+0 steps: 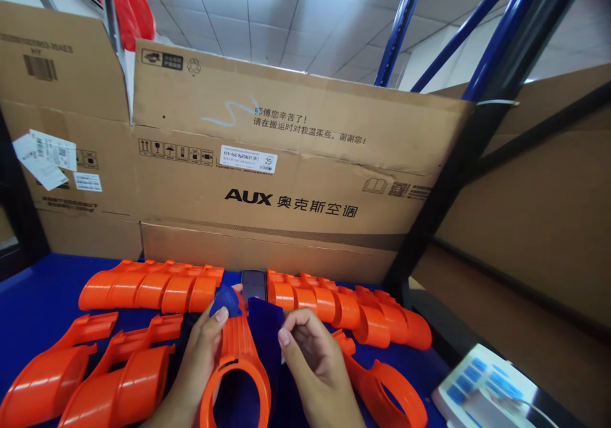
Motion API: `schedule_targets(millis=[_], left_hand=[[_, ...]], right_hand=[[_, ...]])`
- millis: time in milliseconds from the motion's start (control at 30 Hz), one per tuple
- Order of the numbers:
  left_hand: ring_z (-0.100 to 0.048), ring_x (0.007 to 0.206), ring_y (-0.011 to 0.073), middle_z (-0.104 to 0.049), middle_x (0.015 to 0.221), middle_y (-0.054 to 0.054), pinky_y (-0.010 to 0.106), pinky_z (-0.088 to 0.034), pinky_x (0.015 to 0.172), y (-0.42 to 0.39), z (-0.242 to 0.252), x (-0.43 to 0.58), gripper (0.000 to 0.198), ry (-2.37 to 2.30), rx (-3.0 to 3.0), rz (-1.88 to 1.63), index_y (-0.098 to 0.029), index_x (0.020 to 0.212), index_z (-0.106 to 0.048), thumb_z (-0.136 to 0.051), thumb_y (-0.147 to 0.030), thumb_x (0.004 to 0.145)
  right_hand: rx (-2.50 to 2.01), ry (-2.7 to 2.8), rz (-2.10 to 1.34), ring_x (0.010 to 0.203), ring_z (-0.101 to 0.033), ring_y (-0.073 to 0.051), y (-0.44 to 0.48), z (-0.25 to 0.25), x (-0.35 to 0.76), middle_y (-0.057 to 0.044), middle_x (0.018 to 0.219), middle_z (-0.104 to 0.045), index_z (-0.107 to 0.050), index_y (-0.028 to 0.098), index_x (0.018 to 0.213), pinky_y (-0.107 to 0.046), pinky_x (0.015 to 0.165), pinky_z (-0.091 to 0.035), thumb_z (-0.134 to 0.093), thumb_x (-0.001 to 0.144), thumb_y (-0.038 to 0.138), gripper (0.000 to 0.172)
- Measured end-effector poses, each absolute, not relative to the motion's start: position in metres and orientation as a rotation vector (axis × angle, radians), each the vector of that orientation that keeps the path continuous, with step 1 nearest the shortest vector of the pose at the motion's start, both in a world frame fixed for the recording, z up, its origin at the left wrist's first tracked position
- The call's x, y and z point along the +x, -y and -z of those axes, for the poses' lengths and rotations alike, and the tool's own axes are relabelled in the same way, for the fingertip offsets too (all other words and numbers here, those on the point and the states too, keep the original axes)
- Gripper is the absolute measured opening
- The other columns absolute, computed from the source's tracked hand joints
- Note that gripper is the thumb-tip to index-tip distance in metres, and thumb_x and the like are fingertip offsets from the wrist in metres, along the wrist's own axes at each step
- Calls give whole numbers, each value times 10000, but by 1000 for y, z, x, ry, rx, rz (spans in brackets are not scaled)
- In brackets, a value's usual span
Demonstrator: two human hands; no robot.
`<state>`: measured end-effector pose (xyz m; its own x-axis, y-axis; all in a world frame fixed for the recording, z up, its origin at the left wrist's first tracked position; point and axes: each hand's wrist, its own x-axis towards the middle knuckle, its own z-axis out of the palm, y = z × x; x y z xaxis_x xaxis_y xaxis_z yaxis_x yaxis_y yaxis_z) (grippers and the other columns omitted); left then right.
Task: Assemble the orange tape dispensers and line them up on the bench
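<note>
My left hand [198, 358] grips an orange plastic shell part [237, 358] with a round ring end, and its thumb presses a small blue plastic piece [226, 301] at the part's top. My right hand [312, 358] is curled, pinching the edge of a dark blue flat piece [265, 332] that lies against the orange part. Both hands are low in the middle of the view, above the blue table [38, 301].
Rows of stacked orange shell parts lie behind the hands [153, 285] [344, 310], with more at front left [90, 377] and right [386, 390]. A phone [253, 284] lies between the rows. A cardboard wall [286, 180] stands behind. A white scale [482, 386] sits at right.
</note>
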<state>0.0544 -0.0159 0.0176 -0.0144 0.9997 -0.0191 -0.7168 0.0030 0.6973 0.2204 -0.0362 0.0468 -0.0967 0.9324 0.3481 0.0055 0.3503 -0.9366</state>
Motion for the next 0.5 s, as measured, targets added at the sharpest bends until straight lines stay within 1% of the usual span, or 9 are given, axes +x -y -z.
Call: schedule_targets(millis=[133, 167, 233, 300, 367, 433, 500], left_hand=[[-739, 1054, 341, -782, 1174, 99, 500, -553, 960, 16, -23, 55, 671, -527, 499, -1451, -238, 1415, -553, -707, -443, 795], [-746, 1038, 336, -786, 1167, 93, 494, -562, 945, 17, -25, 55, 657, -514, 494, -1448, -246, 1410, -558, -703, -436, 798], [-758, 1002, 331, -794, 1140, 88, 482, -577, 917, 19, -29, 56, 619, -498, 498, -1436, -247, 1385, -583, -696, -431, 805], [-762, 990, 328, -797, 1129, 93, 478, -583, 908, 20, -31, 56, 588, -489, 500, -1415, -238, 1367, -601, -676, -451, 823], [-765, 981, 333, -801, 1114, 100, 486, -585, 903, 21, -31, 56, 595, -506, 492, -1407, -229, 1353, -612, -669, -486, 819], [-759, 1000, 345, -802, 1109, 102, 497, -581, 914, 20, -29, 56, 620, -543, 489, -1430, -227, 1350, -615, -688, -492, 794], [-748, 1028, 368, -806, 1099, 102, 512, -574, 929, 18, -23, 56, 636, -586, 509, -1486, -221, 1339, -626, -725, -460, 758]], right_hand=[[-874, 1358, -1124, 689, -413, -115, 34, -44, 217, 58, 774, -438, -512, 239, 880, -203, 655, -402, -689, 919, 414, 251], [-863, 1338, -1161, 689, -422, -112, 33, -44, 218, 61, 773, -443, -517, 243, 886, -200, 664, -409, -700, 911, 420, 256], [-852, 1293, -1245, 730, -488, -118, 34, -45, 218, 50, 825, -510, -554, 258, 957, -211, 705, -446, -700, 909, 438, 237], [-846, 1247, -1315, 827, -575, -147, 35, -45, 219, 16, 952, -602, -585, 287, 1099, -250, 763, -493, -669, 926, 465, 262], [-847, 1221, -1350, 939, -630, -189, 35, -44, 219, -21, 1086, -654, -594, 308, 1210, -302, 819, -526, -635, 941, 492, 329], [-856, 1235, -1344, 1036, -646, -222, 35, -41, 219, -38, 1158, -677, -614, 311, 1235, -340, 885, -533, -623, 946, 499, 344], [-875, 1284, -1289, 1146, -625, -241, 35, -38, 218, -42, 1208, -684, -637, 306, 1222, -363, 985, -500, -621, 951, 489, 327]])
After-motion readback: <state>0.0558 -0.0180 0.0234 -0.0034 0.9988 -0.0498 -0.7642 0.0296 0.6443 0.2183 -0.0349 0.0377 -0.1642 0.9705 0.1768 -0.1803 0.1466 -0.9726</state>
